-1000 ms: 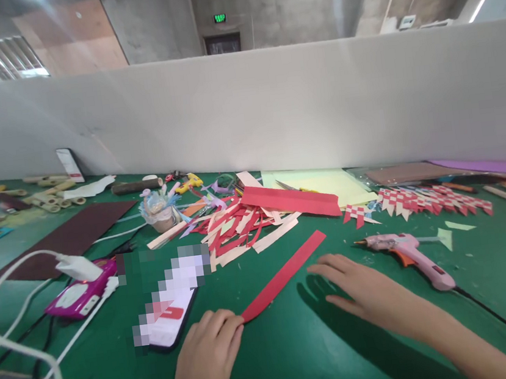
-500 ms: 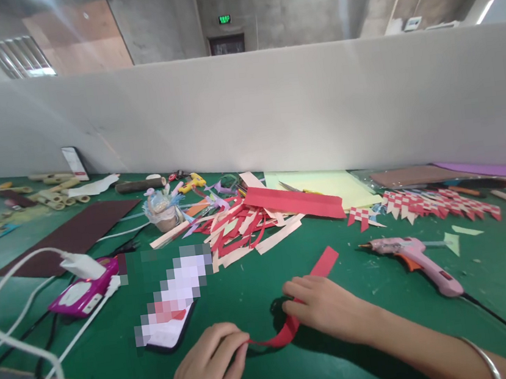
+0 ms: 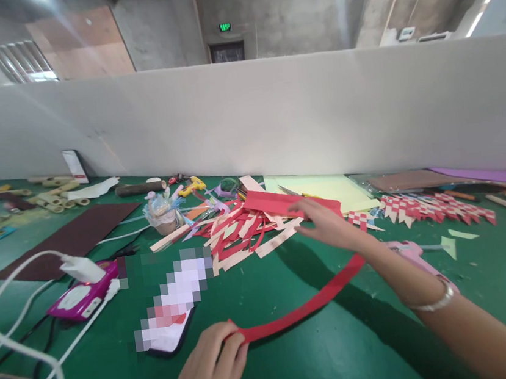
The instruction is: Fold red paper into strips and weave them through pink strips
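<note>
Near the front edge, my left hand (image 3: 212,363) pinches one end of a red paper strip (image 3: 307,311). The strip curves away to the right, and its far end passes behind my right forearm. My right hand (image 3: 321,221) is off the strip, fingers apart, over the red paper sheet (image 3: 266,202) and the pile of cut strips (image 3: 235,234). Whether its fingertips touch the paper I cannot tell. A pink glue gun (image 3: 410,249) lies on the right, partly hidden by my forearm.
On the green table (image 3: 256,293) a phone (image 3: 172,335) lies left of centre. A purple power strip (image 3: 82,296) with white cables is further left. Behind are pale yellow paper (image 3: 340,185), scissors (image 3: 287,190), woven red-and-white pieces (image 3: 435,207) and a dark brown sheet (image 3: 70,239).
My right hand has let go of the red strip and moved forward to the paper pile, opening its fingers. The left hand still pinches the strip, which now arcs out to the right.
</note>
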### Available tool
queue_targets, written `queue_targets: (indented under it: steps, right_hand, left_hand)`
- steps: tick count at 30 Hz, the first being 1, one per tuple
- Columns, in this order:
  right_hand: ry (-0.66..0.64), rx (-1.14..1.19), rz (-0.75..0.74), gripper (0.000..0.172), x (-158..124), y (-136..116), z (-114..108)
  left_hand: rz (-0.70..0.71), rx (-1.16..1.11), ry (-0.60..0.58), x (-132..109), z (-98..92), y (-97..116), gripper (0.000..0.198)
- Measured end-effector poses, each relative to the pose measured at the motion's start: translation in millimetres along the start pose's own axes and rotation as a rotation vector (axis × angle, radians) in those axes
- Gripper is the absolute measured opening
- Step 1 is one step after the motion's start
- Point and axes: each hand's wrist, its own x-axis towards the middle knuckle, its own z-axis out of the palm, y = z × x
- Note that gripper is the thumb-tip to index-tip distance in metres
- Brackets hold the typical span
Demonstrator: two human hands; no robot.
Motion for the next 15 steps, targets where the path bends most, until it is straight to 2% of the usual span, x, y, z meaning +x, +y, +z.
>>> queue_targets:
  steps: [2, 7, 11, 13, 15]
  right_hand:
    - [0.016, -0.163, 0.119, 0.035, 24.5, 23.9, 0.2]
    - [-0.032, -0.276, 0.262, 0.035, 62.7, 63.4, 14.9]
    - [-0.075, -0.326, 0.322, 0.03, 68.3, 73.2, 26.5]
    - [-0.071, -0.334, 0.323, 0.031, 68.1, 71.2, 27.2]
    - [-0.043, -0.332, 0.301, 0.024, 68.7, 64.8, 21.9]
  left_hand:
    - [-0.005, 0.015, 0.008, 1.3, 1.3, 3.3, 0.031]
    - [0.049, 0.088, 0.048, 2.0, -2.7, 5.3, 0.029]
    - [0.143, 0.253, 0.056, -6.2, -8.7, -2.9, 0.027]
    - [0.182, 0.32, 0.0, -10.3, -11.4, -6.2, 0.029]
    - [0.203, 0.351, -0.053, -12.3, -13.4, -7.2, 0.029]
